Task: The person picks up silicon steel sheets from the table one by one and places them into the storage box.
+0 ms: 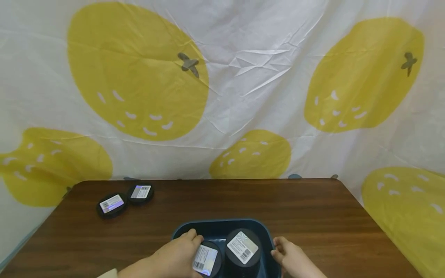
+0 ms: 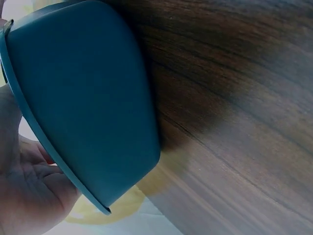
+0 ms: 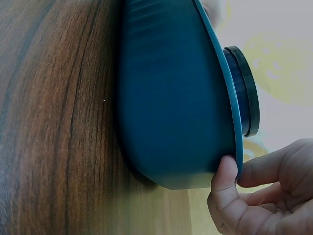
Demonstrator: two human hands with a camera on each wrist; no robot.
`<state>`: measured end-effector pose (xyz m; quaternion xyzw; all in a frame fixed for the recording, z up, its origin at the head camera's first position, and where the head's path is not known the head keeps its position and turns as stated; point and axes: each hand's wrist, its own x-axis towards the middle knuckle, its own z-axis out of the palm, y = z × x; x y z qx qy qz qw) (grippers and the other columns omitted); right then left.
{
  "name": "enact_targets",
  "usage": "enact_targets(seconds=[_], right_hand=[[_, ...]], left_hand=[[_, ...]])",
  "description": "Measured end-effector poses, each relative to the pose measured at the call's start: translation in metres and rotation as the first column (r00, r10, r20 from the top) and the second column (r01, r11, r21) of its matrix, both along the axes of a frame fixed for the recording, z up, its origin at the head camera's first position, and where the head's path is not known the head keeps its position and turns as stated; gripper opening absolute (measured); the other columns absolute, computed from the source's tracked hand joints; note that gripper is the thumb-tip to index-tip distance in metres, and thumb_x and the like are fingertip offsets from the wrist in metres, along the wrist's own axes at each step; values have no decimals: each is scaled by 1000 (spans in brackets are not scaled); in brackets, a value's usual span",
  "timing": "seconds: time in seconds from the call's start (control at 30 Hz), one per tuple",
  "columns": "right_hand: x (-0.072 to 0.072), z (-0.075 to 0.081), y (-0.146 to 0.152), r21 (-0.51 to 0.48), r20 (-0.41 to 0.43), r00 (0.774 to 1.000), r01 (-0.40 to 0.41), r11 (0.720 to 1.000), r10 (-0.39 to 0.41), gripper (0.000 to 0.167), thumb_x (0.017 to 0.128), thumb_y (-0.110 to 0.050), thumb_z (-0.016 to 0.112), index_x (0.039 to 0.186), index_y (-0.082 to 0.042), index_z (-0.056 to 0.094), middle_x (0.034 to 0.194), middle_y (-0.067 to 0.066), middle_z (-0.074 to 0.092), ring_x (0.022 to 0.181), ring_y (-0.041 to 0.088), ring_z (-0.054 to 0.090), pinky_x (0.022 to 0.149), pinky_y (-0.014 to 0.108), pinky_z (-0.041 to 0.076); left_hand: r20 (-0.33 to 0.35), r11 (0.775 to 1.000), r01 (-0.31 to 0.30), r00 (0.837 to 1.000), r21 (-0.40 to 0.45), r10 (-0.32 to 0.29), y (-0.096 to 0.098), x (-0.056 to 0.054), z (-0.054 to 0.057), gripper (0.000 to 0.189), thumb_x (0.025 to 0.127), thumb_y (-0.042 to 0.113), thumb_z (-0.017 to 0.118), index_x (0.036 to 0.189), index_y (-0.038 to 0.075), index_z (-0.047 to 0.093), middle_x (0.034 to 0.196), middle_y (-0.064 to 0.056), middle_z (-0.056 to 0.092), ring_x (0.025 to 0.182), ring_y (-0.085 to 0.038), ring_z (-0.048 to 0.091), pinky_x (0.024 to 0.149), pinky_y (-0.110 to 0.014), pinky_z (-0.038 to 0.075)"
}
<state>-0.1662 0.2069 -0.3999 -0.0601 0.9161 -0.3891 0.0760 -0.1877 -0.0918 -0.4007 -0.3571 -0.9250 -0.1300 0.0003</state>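
Note:
A dark blue plastic bin [image 1: 222,223] stands on the wooden table close to the person. Inside it, on the right, is a tall black cylindrical container [image 1: 233,247] with a white barcode label on top; its lid [image 3: 248,93] rises above the rim in the right wrist view. The left hand [image 1: 180,251] reaches over the bin's left rim and grips a round black container [image 1: 214,259], also labelled. In the left wrist view the bin wall [image 2: 88,98] hides that container. The right hand [image 3: 264,196] pinches the bin's rim between thumb and fingers.
Two low round black containers with white labels, one [image 1: 111,205] nearer and one [image 1: 140,194] farther, lie side by side at the table's back left. Behind the brown table [image 1: 313,208] hangs a white cloth [image 1: 250,104] printed with yellow fruit.

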Motion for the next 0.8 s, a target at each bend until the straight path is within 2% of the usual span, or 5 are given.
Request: enact_targets(seconds=[0.1,0.43,0.63,0.73,0.8], right_hand=[[0,-1,0,5,-4,1000,7,1000,-7,30,87,-6,60,111,11,52,97,21,64,87,34,61,77,52,49],[1,-3,1,-22,-14,1000,-7,1000,7,30,87,-5,59,110,13,51,95,22,63,71,25,60,65,38,51],[1,-3,1,-29,-15,1000,1,1000,-1,31,87,-5,59,111,14,51,95,23,63,70,25,59,61,35,51],[1,-3,1,-23,-19,1000,-4,1000,4,30,87,-5,59,110,13,51,95,23,63,74,27,61,64,39,51],[1,-3,0,-29,-14,1000,-5,1000,4,30,88,-5,59,110,13,51,95,23,63,74,28,61,64,40,52]], left_hand=[[-5,1000,-1,1000,-7,1,-1,1,-1,83,59,50,82,113,-8,58,96,-6,53,83,-12,50,77,-30,52],[2,1000,-24,1000,3,24,-5,3,-4,91,63,61,75,119,-7,53,110,-11,52,98,-22,53,81,-37,52],[-78,999,-26,997,47,30,-10,6,0,86,66,63,72,118,-3,54,111,-8,50,98,-21,52,73,-35,54],[-52,998,-46,997,50,48,-13,7,3,89,68,69,66,121,-2,52,116,-10,49,101,-22,52,74,-37,54],[-28,997,-67,997,47,68,-15,8,5,95,69,72,61,126,-2,49,122,-13,48,109,-26,50,83,-42,51]])
